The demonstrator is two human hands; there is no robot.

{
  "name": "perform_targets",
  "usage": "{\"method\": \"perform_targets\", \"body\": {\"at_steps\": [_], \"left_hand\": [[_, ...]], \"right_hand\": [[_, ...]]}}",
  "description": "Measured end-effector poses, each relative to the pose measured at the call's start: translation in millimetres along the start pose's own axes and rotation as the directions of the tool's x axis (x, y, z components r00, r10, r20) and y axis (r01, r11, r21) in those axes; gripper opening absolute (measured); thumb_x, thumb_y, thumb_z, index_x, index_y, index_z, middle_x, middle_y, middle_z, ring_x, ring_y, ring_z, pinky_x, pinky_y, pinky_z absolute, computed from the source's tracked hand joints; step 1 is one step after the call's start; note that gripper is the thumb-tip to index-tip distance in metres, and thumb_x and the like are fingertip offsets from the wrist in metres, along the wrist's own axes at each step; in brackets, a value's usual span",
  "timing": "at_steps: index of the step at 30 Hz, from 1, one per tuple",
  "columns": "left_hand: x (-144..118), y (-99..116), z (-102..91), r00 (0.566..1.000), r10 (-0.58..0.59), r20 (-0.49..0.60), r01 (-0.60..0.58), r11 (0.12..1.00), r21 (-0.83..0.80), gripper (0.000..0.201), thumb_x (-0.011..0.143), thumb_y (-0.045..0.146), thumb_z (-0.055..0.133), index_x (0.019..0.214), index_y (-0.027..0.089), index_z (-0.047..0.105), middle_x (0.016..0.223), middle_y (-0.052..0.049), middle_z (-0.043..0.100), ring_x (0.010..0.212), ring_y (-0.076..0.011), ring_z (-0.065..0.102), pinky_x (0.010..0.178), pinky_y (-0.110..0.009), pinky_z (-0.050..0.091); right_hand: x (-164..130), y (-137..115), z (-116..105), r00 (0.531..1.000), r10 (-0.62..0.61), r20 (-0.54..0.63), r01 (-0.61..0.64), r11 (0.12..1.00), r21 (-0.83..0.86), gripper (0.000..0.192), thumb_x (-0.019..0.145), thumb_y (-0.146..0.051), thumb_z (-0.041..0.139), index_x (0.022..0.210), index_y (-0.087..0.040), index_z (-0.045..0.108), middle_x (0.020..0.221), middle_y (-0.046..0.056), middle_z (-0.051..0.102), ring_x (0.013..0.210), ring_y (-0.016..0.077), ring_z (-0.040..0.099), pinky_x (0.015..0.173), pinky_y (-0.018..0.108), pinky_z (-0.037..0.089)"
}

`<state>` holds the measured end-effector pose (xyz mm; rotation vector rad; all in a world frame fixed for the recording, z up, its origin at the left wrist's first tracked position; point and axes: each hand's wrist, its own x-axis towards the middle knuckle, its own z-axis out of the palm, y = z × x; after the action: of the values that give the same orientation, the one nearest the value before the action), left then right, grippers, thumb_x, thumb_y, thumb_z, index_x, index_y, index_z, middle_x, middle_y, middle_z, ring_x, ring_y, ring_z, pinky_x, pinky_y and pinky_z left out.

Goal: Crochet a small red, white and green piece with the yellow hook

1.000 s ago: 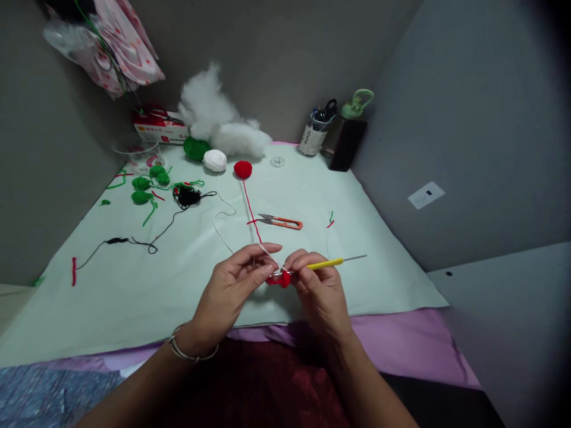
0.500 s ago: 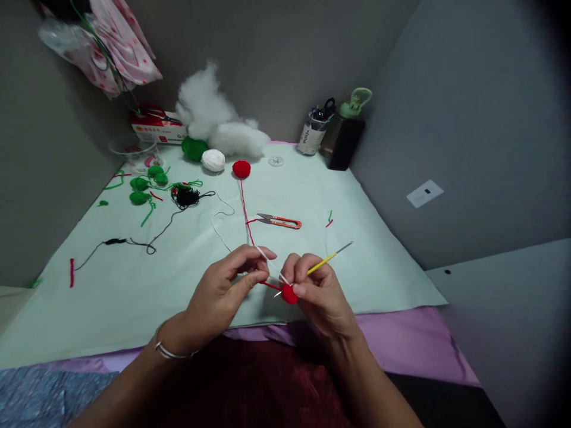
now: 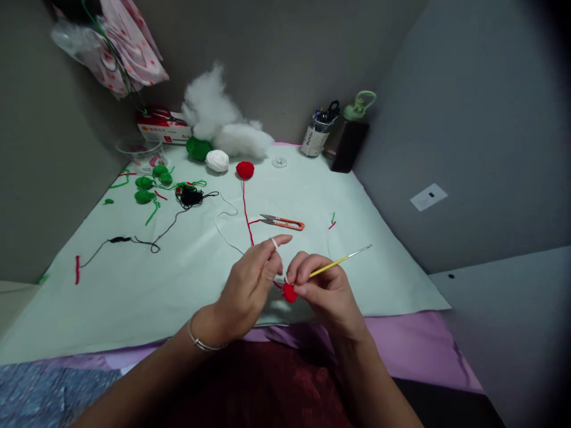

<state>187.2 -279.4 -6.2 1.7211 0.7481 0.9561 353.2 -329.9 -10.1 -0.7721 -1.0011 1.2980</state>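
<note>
My right hand (image 3: 325, 291) is closed around a yellow-handled crochet hook (image 3: 332, 265), whose metal end points up to the right. Thumb and fingertips of that hand also pinch a small red crocheted piece (image 3: 290, 292). White yarn (image 3: 275, 243) loops over the stretched index finger of my left hand (image 3: 250, 285), while its other fingers are curled in, partly hidden. Red yarn (image 3: 247, 208) runs from a red ball (image 3: 245, 170) down behind the left hand. Just beyond my hands lie orange-handled thread snips (image 3: 285, 223).
White stuffing (image 3: 223, 119), a white yarn ball (image 3: 217, 160) and a dark green ball (image 3: 198, 148) sit at the back. Green pieces (image 3: 144, 197) and tangled black yarn (image 3: 191, 195) lie left. A pen cup (image 3: 314, 140) and a bottle (image 3: 350, 145) stand back right.
My left hand has moved right and turned, its index finger now stretched with white yarn looped round it. The right hand stays almost in place, still holding hook and red piece.
</note>
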Motion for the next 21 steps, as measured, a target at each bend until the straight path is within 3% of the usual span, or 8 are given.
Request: {"method": "perform_targets", "body": {"at_steps": [3,5,7,11,17,21], "left_hand": [[1.6,0.6,6.0,0.986,-0.093,0.14,0.109,0.987,-0.115,0.047,0.108,0.048,0.041,0.138,0.023,0.067,0.071,-0.001,0.061,0.064,-0.0187,0.055,0.069,-0.032,0.051],[0.9,2.9,6.9,0.964,-0.184,0.19,0.223,0.951,-0.214,0.049,0.107,0.051,0.041,0.137,0.023,0.068,0.062,0.002,0.051,0.053,-0.0155,0.043,0.052,-0.027,0.042],[-0.5,5.5,5.7,0.951,-0.236,0.199,0.282,0.927,-0.248,0.047,0.106,0.051,0.046,0.137,0.024,0.068,0.058,0.005,0.042,0.05,-0.0139,0.034,0.046,-0.026,0.033],[-2.4,9.4,-2.5,0.974,-0.193,0.123,0.212,0.962,-0.171,0.039,0.104,0.043,0.053,0.137,0.026,0.066,0.064,0.005,0.045,0.055,-0.0147,0.037,0.055,-0.027,0.037],[-3.7,13.8,-14.1,0.999,-0.006,0.05,0.011,0.995,-0.094,0.04,0.105,0.029,0.053,0.145,0.026,0.059,0.083,0.0,0.058,0.079,-0.0182,0.057,0.081,-0.031,0.048],[-5.5,13.7,-12.6,1.0,-0.012,-0.022,0.009,0.99,-0.142,0.04,0.101,0.023,0.06,0.141,0.028,0.06,0.089,-0.002,0.061,0.099,-0.0199,0.062,0.094,-0.033,0.05]], "right_hand": [[-2.8,-2.2,-3.7,0.999,-0.023,0.035,0.025,0.998,-0.056,0.011,0.082,-0.017,0.084,0.081,-0.025,0.076,0.085,0.001,0.071,0.078,0.0149,0.065,0.074,0.03,0.057],[-4.2,-3.4,-6.5,0.998,-0.02,0.054,0.024,0.997,-0.075,0.01,0.083,-0.019,0.084,0.081,-0.025,0.076,0.084,0.001,0.071,0.077,0.016,0.065,0.071,0.031,0.058],[-5.3,-4.2,-8.8,0.997,-0.015,0.07,0.02,0.997,-0.077,0.01,0.083,-0.019,0.084,0.082,-0.025,0.076,0.083,0.001,0.071,0.077,0.016,0.065,0.069,0.03,0.059],[-6.0,-4.9,-11.3,0.998,-0.018,0.058,0.023,0.996,-0.088,0.01,0.084,-0.017,0.082,0.083,-0.024,0.075,0.086,0.0,0.069,0.076,0.0141,0.064,0.069,0.029,0.056],[-4.8,-7.9,-5.4,0.996,-0.073,0.044,0.082,0.969,-0.232,0.008,0.088,-0.016,0.077,0.086,-0.024,0.076,0.088,0.001,0.07,0.08,0.0144,0.065,0.074,0.031,0.056],[-5.0,-9.8,4.5,0.987,-0.16,-0.024,0.142,0.927,-0.346,0.011,0.09,-0.014,0.073,0.086,-0.024,0.077,0.09,0.002,0.069,0.081,0.0153,0.066,0.077,0.033,0.057]]}}
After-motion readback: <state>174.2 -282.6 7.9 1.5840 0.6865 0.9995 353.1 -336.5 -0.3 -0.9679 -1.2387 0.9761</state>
